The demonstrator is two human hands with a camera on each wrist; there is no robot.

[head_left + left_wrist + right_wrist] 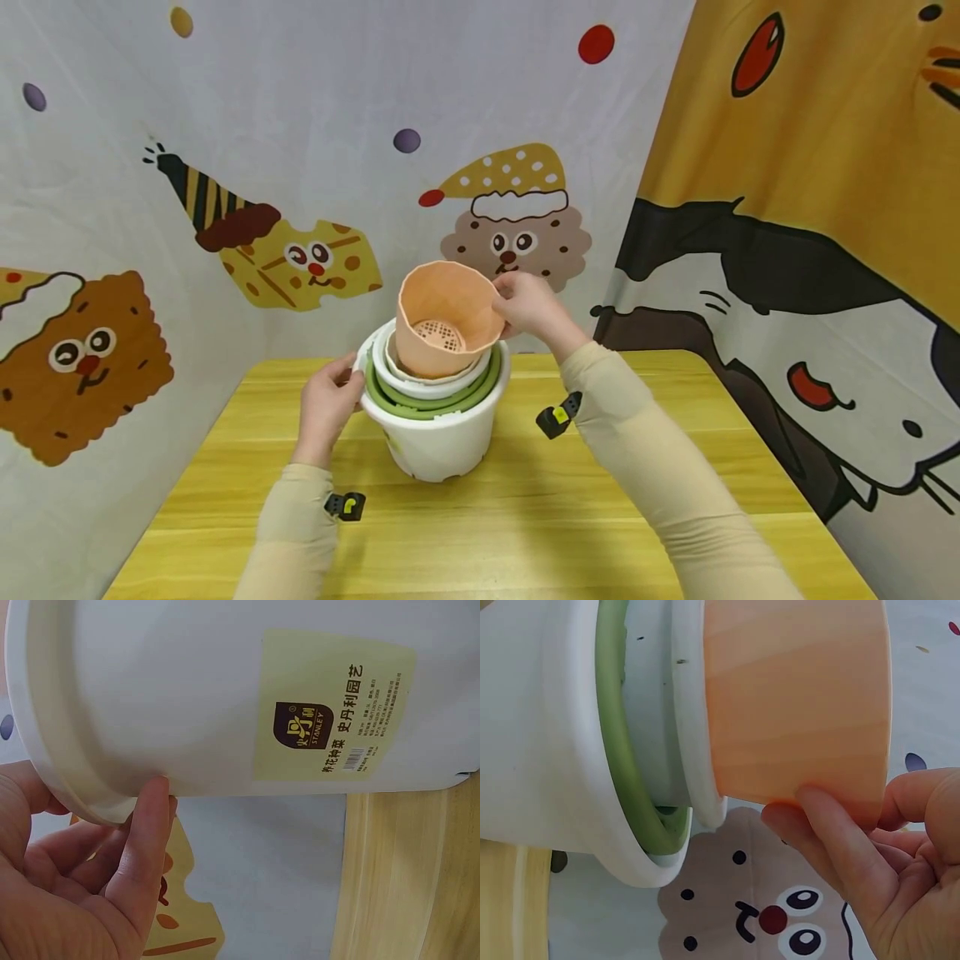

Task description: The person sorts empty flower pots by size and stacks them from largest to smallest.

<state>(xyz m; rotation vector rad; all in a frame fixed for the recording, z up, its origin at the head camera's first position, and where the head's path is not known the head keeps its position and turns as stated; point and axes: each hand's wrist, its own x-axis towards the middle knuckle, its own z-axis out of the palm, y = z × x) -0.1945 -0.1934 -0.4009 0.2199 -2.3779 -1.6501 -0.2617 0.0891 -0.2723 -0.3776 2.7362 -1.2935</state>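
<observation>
A large white flowerpot [438,450] stands on the table with smaller pots nested in it, among them a green pot [420,412] and a white inner pot [431,388]. On its outside, in the left wrist view, is a pale green label [334,705]. My left hand [327,404] grips the big pot's rim at the left side. With thumb and fingers my right hand [531,307] pinches the rim of an orange flowerpot [450,296]. This pot tilts toward me, its perforated bottom showing, and its lower part is inside the nested pots.
The wooden table [465,542] extends on all sides of the pots. Behind it hangs a white cloth [300,108] with cartoon prints, and an orange cloth [847,142] is at the right. A black wrist device [558,415] is strapped at the right sleeve.
</observation>
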